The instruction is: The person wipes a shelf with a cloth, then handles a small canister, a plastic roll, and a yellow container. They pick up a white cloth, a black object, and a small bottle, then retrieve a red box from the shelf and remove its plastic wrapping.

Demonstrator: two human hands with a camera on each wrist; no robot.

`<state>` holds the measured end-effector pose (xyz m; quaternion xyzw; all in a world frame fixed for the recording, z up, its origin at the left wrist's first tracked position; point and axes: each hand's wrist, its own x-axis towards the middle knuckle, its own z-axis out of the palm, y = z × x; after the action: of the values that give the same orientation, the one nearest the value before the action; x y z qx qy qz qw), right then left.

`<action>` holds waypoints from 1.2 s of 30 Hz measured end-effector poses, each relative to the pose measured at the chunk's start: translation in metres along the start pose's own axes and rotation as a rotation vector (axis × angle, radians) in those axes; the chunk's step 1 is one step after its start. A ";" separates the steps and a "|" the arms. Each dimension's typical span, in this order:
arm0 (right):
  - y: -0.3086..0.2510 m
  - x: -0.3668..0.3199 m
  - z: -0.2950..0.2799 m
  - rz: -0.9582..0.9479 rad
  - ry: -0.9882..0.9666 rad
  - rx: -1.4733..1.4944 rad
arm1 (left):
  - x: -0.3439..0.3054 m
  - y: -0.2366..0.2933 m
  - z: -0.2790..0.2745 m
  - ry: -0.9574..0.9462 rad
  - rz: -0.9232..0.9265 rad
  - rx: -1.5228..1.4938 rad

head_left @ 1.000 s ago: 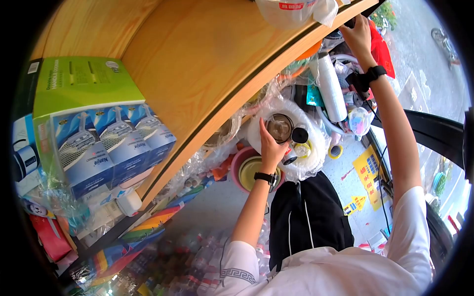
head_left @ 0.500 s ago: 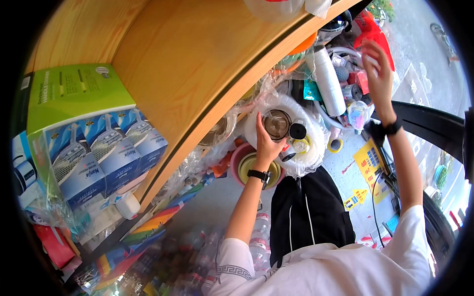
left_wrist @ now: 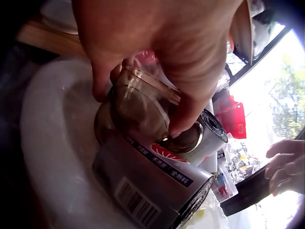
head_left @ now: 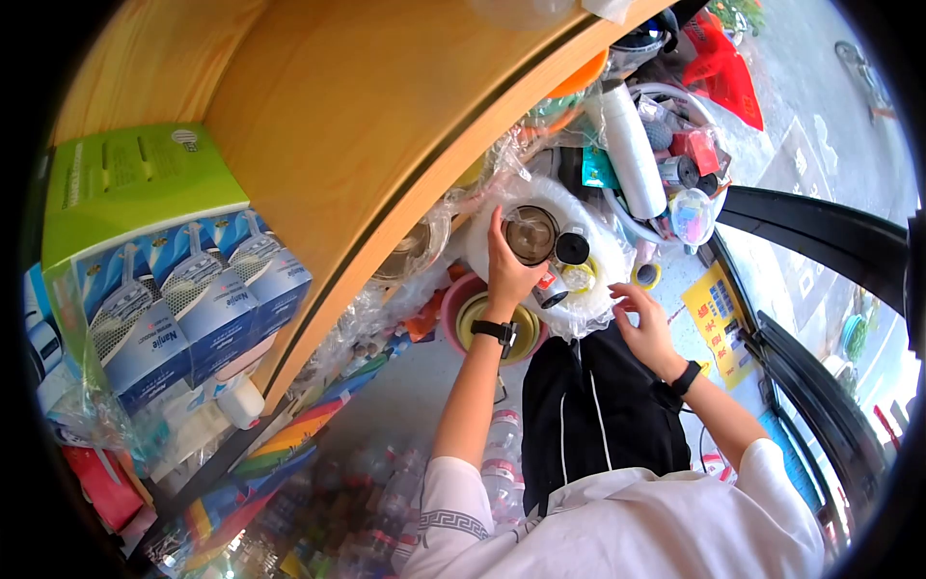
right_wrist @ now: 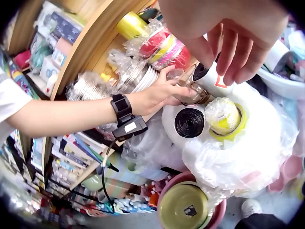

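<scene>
My left hand (head_left: 511,275) grips a see-through brown glass bowl (left_wrist: 143,102), thumb on one side and fingers on the other. The bowl sits low among things on a white plastic-wrapped bundle (left_wrist: 45,138). Beside it lie a black bag roll in a printed grey wrapper (left_wrist: 152,179) and another black bag roll (right_wrist: 189,121). A yellow-edged tape roll (right_wrist: 228,120) rests next to them. My right hand (head_left: 643,328) hovers in the air near the bundle's right edge, fingers loosely bent and holding nothing.
A wooden shelf (head_left: 386,116) runs along the left, with boxed blue goods (head_left: 183,289) on it. Nested green bowls in a pink basin (right_wrist: 167,191) stand on the floor below the bundle. A white tub (head_left: 709,101) of rolls and small goods stands behind.
My right hand has come down from the shelf's far end at the upper right to beside the bundle. My left hand has stayed on the glass bowl.
</scene>
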<state>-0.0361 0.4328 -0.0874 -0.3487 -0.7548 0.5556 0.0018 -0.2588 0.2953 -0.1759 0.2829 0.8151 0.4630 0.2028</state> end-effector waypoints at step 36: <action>0.107 0.064 -0.057 -0.122 0.615 -0.264 | -0.113 -0.014 0.062 0.057 -0.246 0.257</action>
<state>-0.0058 0.5295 -0.1802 -0.4514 -0.8039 0.3207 0.2173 -0.1402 0.2557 -0.2101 0.1912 0.9015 0.3346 0.1969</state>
